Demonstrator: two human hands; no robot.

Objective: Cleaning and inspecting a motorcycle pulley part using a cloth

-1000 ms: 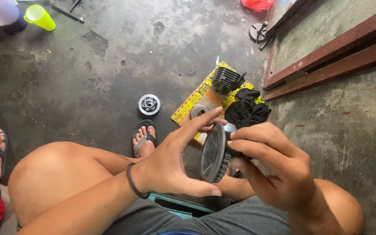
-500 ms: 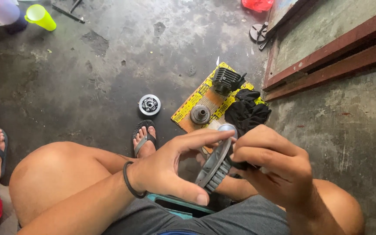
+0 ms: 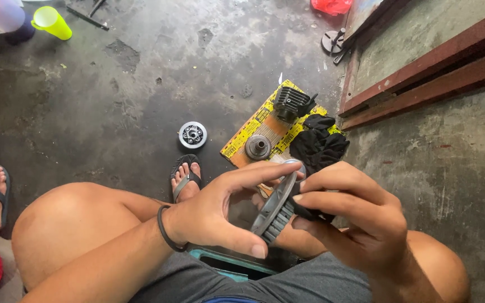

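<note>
Grey metal pulley disc with cooling fins around its rim [image 3: 276,216] sits low in the centre of the view, held on edge above the seated person's lap, tilted so its rim runs from about one o'clock down to seven o'clock. Left hand [image 3: 214,216] cups it from the nine o'clock side, palm open toward the disc face, index finger stretched across the top and thumb pressed under the lower rim. Right hand [image 3: 355,216] closes on it from the three o'clock side, fingers curled over the far face and pinching a scrap of black cloth [image 3: 307,210] against the metal.

Judging by its solid cast look, the disc is probably heavy for its size, rigid, and not easily damaged, though the thin fins could have sharp edges, and it may be oily and slippery. The firmest hold seems to be across the rim with thumb and fingers on opposite faces, as both hands have it now.

On the dark concrete floor [image 3: 141,95] at twelve o'clock lies a flat yellow cardboard box [image 3: 245,140] bearing a small round grey hub [image 3: 258,147], a black finned cylinder [image 3: 287,101] and a heap of black rag [image 3: 318,143]. A small silver round bearing part [image 3: 192,134] lies at eleven o'clock, beside a sandalled foot [image 3: 186,177].
</note>
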